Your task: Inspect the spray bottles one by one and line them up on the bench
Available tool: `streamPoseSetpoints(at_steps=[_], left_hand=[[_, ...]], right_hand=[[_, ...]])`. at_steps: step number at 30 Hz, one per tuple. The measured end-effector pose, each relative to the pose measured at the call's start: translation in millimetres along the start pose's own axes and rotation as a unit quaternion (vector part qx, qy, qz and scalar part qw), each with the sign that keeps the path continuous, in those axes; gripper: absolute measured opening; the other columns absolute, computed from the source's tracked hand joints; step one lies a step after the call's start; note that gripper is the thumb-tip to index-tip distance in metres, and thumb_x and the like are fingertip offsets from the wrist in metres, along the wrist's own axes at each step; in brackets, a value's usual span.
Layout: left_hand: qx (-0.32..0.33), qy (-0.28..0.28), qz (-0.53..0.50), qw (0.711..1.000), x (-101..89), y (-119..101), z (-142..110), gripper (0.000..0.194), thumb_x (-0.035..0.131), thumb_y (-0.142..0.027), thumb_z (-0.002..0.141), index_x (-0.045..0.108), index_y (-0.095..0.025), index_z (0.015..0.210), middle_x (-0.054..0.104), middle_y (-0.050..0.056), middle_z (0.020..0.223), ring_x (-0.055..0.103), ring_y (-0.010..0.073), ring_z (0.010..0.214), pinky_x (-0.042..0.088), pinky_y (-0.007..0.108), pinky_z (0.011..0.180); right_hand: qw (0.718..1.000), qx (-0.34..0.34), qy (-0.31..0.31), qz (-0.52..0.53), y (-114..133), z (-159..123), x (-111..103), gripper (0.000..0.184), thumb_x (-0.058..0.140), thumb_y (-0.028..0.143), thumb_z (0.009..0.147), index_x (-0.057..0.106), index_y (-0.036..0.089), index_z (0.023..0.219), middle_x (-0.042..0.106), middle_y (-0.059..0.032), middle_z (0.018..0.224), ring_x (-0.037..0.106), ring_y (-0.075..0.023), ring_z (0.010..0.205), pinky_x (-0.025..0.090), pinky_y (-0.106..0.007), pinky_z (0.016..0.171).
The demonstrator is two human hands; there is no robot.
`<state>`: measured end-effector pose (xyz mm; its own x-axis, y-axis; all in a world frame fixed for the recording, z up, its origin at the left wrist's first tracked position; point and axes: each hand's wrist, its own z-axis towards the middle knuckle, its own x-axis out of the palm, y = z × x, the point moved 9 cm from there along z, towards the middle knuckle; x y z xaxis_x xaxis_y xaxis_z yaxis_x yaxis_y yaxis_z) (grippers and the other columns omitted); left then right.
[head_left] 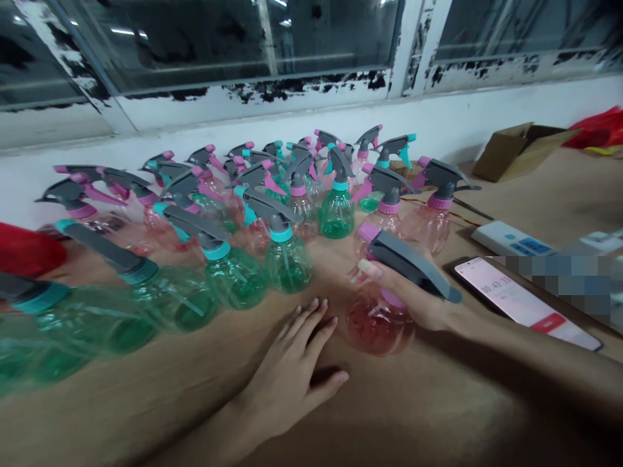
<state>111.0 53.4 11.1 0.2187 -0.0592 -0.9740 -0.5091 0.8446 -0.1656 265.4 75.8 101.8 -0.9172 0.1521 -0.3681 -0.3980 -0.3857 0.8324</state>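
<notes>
My right hand (413,292) is wrapped round the neck and trigger of a pink spray bottle (377,324) with a grey head and pink nozzle. That bottle is upright on or just above the tabletop; I cannot tell which. To its left, my left hand (296,363) lies flat on the table (389,415), fingers stretched out, holding nothing. Beyond its fingertips stands a green spray bottle (288,266) with a teal collar. Another green spray bottle (236,279) is beside that one, and several more run down the left side.
Many pink and green spray bottles (335,207) crowd the table toward the wall. On the right lie a phone (525,301) showing a timer and a white power strip (511,240). An open cardboard box (511,155) stands behind them. Something red (29,250) is at the left edge.
</notes>
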Motion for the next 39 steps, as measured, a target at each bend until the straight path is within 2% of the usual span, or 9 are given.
streamPoseSetpoints(at_steps=[2,5,7,12,21,31,39], left_hand=[[-0.001,-0.001,0.0,1.0,-0.1,0.5,-0.2,0.062,0.055,-0.051,0.091,0.04,-0.015,0.139,0.032,0.014,0.151,0.029,0.0299,0.138,0.032,0.048,0.108],[0.0,-0.001,-0.003,1.0,0.2,0.5,-0.8,0.063,0.056,-0.05,0.091,0.04,-0.015,0.14,0.032,0.014,0.151,0.029,0.0303,0.138,0.031,0.048,0.109],[-0.002,-0.003,-0.006,1.0,-0.1,0.8,-1.0,0.062,0.055,-0.051,0.091,0.04,-0.016,0.14,0.032,0.014,0.151,0.029,0.0301,0.138,0.031,0.048,0.109],[-0.009,0.004,-0.015,1.0,0.8,1.4,-0.2,0.062,0.055,-0.05,0.091,0.038,-0.016,0.14,0.03,0.014,0.151,0.029,0.0307,0.138,0.032,0.05,0.108],[-0.006,0.002,-0.008,1.0,-0.2,0.1,0.4,0.061,0.056,-0.049,0.09,0.041,-0.014,0.139,0.033,0.014,0.15,0.03,0.031,0.137,0.032,0.05,0.108],[-0.005,0.0,-0.002,1.0,-0.3,0.5,-0.4,0.061,0.055,-0.049,0.091,0.04,-0.015,0.139,0.032,0.014,0.151,0.03,0.0303,0.137,0.033,0.05,0.107],[-0.004,0.0,-0.004,1.0,0.6,0.4,-0.2,0.06,0.055,-0.05,0.091,0.041,-0.015,0.138,0.033,0.014,0.15,0.031,0.0308,0.137,0.032,0.05,0.108]], right_hand=[[1.0,-0.019,0.009,0.018,7.7,1.3,1.9,0.03,0.059,0.05,0.084,0.065,0.022,0.077,0.066,-0.0012,0.072,0.063,-0.0164,0.068,0.05,-0.031,0.064],[0.997,-0.038,0.032,0.066,15.7,2.2,6.2,0.021,0.062,0.044,0.083,0.066,0.024,0.089,0.069,-0.0012,0.087,0.067,-0.0175,0.082,0.053,-0.031,0.077],[0.995,-0.04,0.039,0.084,17.1,1.6,7.6,0.022,0.062,0.044,0.083,0.067,0.025,0.093,0.07,-0.0026,0.095,0.067,-0.0194,0.089,0.053,-0.034,0.082],[0.994,-0.021,0.045,0.097,12.6,-0.4,9.0,0.023,0.062,0.047,0.083,0.068,0.027,0.093,0.069,-0.0037,0.099,0.066,-0.0214,0.096,0.052,-0.036,0.089],[0.997,-0.008,0.035,0.074,4.6,-1.5,6.1,0.023,0.064,0.045,0.082,0.067,0.026,0.094,0.071,-0.0022,0.091,0.068,-0.0202,0.086,0.054,-0.035,0.083],[0.995,-0.008,0.046,0.088,7.3,-0.7,8.6,0.022,0.063,0.042,0.083,0.066,0.025,0.097,0.071,-0.002,0.095,0.068,-0.019,0.087,0.053,-0.034,0.085],[0.993,0.0,0.052,0.102,0.3,-3.1,9.1,0.023,0.064,0.039,0.084,0.063,0.025,0.102,0.071,-0.0028,0.099,0.068,-0.0189,0.092,0.053,-0.034,0.088]])
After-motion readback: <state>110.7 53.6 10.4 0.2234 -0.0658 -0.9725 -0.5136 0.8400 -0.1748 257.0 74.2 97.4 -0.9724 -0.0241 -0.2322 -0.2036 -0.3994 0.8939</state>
